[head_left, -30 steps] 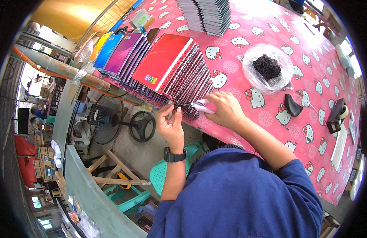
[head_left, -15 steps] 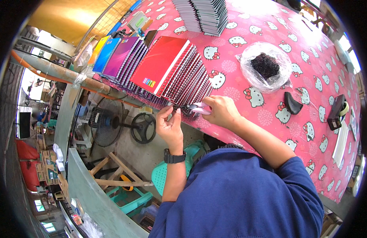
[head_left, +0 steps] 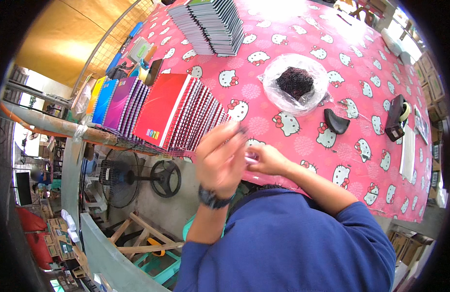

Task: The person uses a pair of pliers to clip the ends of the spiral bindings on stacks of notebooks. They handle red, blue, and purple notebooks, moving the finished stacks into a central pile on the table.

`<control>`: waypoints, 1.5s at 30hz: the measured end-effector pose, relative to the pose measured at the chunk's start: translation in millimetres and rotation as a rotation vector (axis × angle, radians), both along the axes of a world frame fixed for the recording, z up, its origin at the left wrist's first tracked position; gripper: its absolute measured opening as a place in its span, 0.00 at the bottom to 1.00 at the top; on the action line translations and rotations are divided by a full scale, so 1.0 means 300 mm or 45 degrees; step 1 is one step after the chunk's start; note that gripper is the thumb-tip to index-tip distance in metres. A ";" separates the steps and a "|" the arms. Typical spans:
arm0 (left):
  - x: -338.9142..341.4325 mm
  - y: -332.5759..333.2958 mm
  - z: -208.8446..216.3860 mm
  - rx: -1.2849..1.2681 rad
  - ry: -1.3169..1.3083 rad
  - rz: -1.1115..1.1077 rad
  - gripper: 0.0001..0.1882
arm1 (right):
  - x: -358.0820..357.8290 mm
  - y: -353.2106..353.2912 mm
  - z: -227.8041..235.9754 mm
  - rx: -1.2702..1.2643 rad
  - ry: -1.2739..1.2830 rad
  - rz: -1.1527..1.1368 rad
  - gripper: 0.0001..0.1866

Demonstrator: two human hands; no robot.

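My left hand point(head_left: 219, 160), with a dark watch point(head_left: 214, 198) on its wrist, is raised in front of the red spiral notebooks. Its fingertips are pinched together and smeared by motion; a small dark bit shows at them, too blurred to name. My right hand point(head_left: 270, 159) is closed at the table's near edge around lilac-handled pliers point(head_left: 251, 158). Their jaws are hidden behind my left hand. The red notebooks point(head_left: 162, 104) lie in a slanted, fanned row with their wire spines to the right. Purple point(head_left: 120, 103), blue point(head_left: 104, 101) and yellow point(head_left: 96, 95) notebooks stand left of them.
A plastic bag point(head_left: 310, 104) holds black coils point(head_left: 295, 82) on the pink table cover point(head_left: 303, 146). Near it lie a black curved piece point(head_left: 336, 121) and a tape dispenser point(head_left: 395, 119). Tall grey-edged stacks point(head_left: 205, 29) stand behind. A fan point(head_left: 119, 177) is below left.
My left hand has lifted away from the red notebooks' spines and moved up and right. My right hand has drawn back toward me with the pliers. The whole view has shifted.
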State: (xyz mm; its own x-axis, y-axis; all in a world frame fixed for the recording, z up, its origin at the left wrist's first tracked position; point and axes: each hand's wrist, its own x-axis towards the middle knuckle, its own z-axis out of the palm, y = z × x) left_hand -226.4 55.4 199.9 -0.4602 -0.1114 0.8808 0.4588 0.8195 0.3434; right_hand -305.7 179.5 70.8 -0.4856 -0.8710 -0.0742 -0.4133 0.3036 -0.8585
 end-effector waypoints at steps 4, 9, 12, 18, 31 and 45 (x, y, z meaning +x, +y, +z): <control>-0.348 0.061 -0.038 -0.141 -0.223 -0.105 0.19 | 0.070 -0.030 -0.038 0.041 0.103 0.173 0.24; -0.182 0.062 -0.149 0.039 -0.505 -0.176 0.14 | 0.008 0.033 -0.059 -0.157 -0.031 -0.041 0.27; 0.074 0.009 -0.181 0.159 -0.369 0.252 0.07 | -0.030 0.053 -0.042 -0.022 0.183 -0.112 0.23; 0.387 -0.136 -0.282 0.767 -0.381 0.777 0.18 | -0.012 -0.070 0.085 -0.180 0.278 -0.053 0.18; 0.258 -0.137 -0.285 0.974 -0.494 0.617 0.11 | 0.035 -0.184 0.147 -0.209 0.796 -0.074 0.24; 0.257 -0.143 -0.292 0.975 -0.525 0.646 0.08 | 0.018 -0.191 0.145 -0.112 0.538 0.020 0.17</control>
State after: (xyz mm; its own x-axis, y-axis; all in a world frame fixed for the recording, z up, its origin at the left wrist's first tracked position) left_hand -149.4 12.4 112.4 -0.4540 -0.8482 0.2728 -0.1564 0.3772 0.9128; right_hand -300.2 122.1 114.4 -0.4441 -0.8727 0.2032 -0.7380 0.2276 -0.6353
